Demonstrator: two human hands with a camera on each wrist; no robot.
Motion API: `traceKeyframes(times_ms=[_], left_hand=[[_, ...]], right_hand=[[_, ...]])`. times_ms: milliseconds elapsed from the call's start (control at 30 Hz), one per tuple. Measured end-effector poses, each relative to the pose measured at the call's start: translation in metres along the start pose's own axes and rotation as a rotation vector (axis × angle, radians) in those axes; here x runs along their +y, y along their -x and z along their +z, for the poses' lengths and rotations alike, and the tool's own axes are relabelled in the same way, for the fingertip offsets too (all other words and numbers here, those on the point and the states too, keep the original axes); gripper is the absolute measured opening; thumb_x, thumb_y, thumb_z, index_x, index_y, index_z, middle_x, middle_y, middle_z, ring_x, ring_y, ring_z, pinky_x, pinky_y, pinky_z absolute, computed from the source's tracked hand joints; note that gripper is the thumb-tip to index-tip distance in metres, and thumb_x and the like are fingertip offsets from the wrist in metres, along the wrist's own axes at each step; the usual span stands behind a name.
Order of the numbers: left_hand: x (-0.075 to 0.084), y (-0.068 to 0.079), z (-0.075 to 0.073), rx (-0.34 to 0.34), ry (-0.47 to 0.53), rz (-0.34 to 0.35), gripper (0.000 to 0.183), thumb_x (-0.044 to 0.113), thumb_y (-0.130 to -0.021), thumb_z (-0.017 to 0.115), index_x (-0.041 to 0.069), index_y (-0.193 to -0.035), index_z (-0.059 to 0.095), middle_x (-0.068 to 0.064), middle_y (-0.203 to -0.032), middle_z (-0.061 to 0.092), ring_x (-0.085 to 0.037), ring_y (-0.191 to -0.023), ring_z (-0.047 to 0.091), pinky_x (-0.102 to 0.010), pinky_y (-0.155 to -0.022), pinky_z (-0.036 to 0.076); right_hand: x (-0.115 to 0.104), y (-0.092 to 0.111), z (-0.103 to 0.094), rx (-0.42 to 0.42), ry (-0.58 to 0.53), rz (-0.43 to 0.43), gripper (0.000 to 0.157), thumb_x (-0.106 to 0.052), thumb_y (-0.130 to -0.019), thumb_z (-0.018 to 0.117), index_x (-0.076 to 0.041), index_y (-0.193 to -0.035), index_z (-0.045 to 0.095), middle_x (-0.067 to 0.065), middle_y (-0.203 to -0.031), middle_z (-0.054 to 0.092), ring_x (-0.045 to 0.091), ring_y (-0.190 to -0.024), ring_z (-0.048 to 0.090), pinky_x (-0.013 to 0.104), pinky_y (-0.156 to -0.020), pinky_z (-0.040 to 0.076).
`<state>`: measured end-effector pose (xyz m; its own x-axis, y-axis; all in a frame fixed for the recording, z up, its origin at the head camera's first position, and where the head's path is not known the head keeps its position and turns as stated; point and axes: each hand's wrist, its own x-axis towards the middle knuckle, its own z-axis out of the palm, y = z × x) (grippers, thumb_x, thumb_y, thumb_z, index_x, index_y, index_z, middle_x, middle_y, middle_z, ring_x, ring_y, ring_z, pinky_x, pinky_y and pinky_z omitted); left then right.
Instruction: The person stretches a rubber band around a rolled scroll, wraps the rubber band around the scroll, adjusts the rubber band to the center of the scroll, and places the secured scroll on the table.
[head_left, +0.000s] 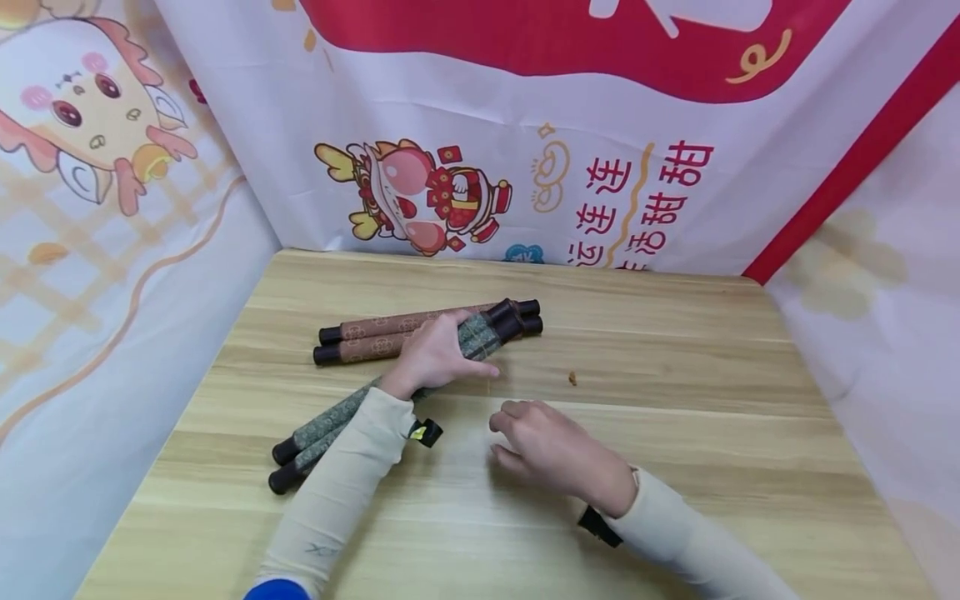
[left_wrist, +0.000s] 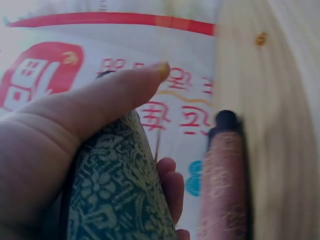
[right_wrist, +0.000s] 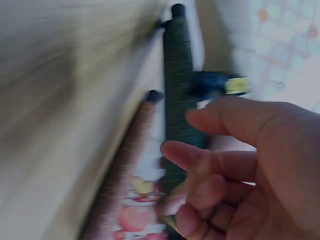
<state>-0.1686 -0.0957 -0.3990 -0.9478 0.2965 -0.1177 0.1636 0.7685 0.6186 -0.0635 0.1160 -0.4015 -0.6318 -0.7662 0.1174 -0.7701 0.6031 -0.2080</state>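
Note:
A green patterned scroll [head_left: 345, 417], rolled from both ends into two rolls with dark end knobs, slants across the table. My left hand [head_left: 438, 354] grips it near its far end, with the thumb apart from the fingers in the head view. In the left wrist view, the thumb lies over the green scroll [left_wrist: 110, 195] and fingertips show on its other side. My right hand [head_left: 558, 450] is to the right of the scroll, its fingers loosely bent. In the right wrist view, thumb and forefinger are apart and nothing shows between them.
Behind the green scroll lies a brown patterned scroll [head_left: 371, 343], also in two rolls with dark knobs; the green scroll's far end overlaps it. A small brown crumb [head_left: 572, 378] is on the wooden table [head_left: 675, 350]. Printed cloth [head_left: 465, 100] hangs behind the table.

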Motion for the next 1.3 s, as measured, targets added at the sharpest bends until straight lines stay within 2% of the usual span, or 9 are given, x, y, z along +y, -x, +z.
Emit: traceKeyframes(times_ms=[167,367,500,600,733,833,1000,1133,1300], left_hand=[[0.005,-0.007,0.024,0.02,-0.11,-0.051,0.097,0.06,-0.069,0.094,0.018,-0.148,0.056,-0.004,-0.112,0.072,-0.024,-0.094,0.066,-0.042,-0.078,0.052],[0.009,-0.008,0.046,0.043,-0.159,0.066,0.099,0.068,-0.072,0.089,0.017,-0.149,0.056,-0.008,-0.127,0.073,-0.032,-0.106,0.072,-0.054,-0.088,0.058],[0.007,-0.004,0.055,0.078,-0.202,0.126,0.098,0.086,-0.08,0.067,0.016,-0.147,0.057,-0.01,-0.133,0.071,-0.033,-0.113,0.071,-0.053,-0.094,0.058],[0.005,0.0,0.058,0.067,-0.251,0.157,0.097,0.09,-0.089,0.045,0.012,-0.146,0.056,-0.014,-0.137,0.069,-0.035,-0.113,0.071,-0.051,-0.094,0.058],[0.001,0.003,0.054,0.064,-0.302,0.205,0.087,0.08,-0.101,0.03,0.007,-0.14,0.057,-0.017,-0.128,0.071,-0.036,-0.101,0.072,-0.049,-0.084,0.059],[-0.003,0.005,0.047,0.083,-0.354,0.233,0.073,0.067,-0.109,0.027,0.006,-0.136,0.058,-0.016,-0.121,0.073,-0.035,-0.095,0.073,-0.049,-0.077,0.059],[-0.011,0.008,0.032,0.092,-0.391,0.257,0.05,0.047,-0.111,0.028,0.011,-0.121,0.061,-0.011,-0.102,0.072,-0.032,-0.081,0.071,-0.043,-0.063,0.053],[-0.014,0.017,0.025,0.051,-0.372,0.304,0.043,0.037,-0.108,0.028,0.01,-0.117,0.061,-0.009,-0.097,0.07,-0.029,-0.074,0.067,-0.039,-0.059,0.05],[-0.012,0.037,0.014,-0.085,-0.27,0.407,0.056,0.031,-0.108,0.029,0.002,-0.146,0.057,-0.016,-0.136,0.071,-0.032,-0.113,0.073,-0.046,-0.096,0.06]], right_hand=[[-0.014,-0.01,-0.018,0.136,0.122,-0.095,0.021,-0.024,-0.095,0.076,-0.013,-0.081,0.064,-0.004,-0.076,0.059,0.01,-0.067,0.057,0.03,-0.065,0.054],[-0.017,-0.018,-0.022,0.14,0.23,-0.165,0.026,-0.029,-0.095,0.076,-0.014,-0.078,0.064,-0.004,-0.075,0.059,0.01,-0.067,0.056,0.03,-0.072,0.056],[-0.014,-0.014,-0.021,0.084,0.233,-0.104,0.026,-0.032,-0.093,0.078,-0.011,-0.086,0.066,0.0,-0.083,0.065,0.012,-0.073,0.062,0.028,-0.07,0.057],[-0.011,-0.008,-0.023,0.009,0.222,-0.038,0.035,-0.036,-0.091,0.08,-0.005,-0.105,0.07,0.006,-0.098,0.07,0.017,-0.085,0.068,0.032,-0.079,0.06],[-0.004,0.003,-0.021,-0.051,0.227,0.018,0.064,-0.044,-0.084,0.086,-0.007,-0.133,0.069,0.01,-0.106,0.066,0.019,-0.087,0.063,0.034,-0.08,0.059],[0.006,0.014,-0.014,-0.043,0.243,0.056,0.075,-0.049,-0.076,0.091,-0.017,-0.14,0.068,0.011,-0.105,0.061,0.018,-0.081,0.054,0.034,-0.074,0.054],[0.034,0.029,-0.006,-0.044,0.305,0.108,0.078,-0.054,-0.07,0.094,-0.03,-0.141,0.069,0.019,-0.126,0.056,0.025,-0.093,0.06,0.037,-0.079,0.059],[0.056,0.032,-0.01,-0.056,0.376,0.064,0.073,-0.055,-0.073,0.092,-0.036,-0.139,0.07,0.022,-0.141,0.049,0.03,-0.105,0.061,0.039,-0.082,0.059],[0.066,0.031,-0.022,-0.008,0.321,-0.059,0.055,-0.053,-0.077,0.089,-0.035,-0.128,0.078,0.023,-0.149,0.047,0.034,-0.116,0.06,0.044,-0.088,0.058]])
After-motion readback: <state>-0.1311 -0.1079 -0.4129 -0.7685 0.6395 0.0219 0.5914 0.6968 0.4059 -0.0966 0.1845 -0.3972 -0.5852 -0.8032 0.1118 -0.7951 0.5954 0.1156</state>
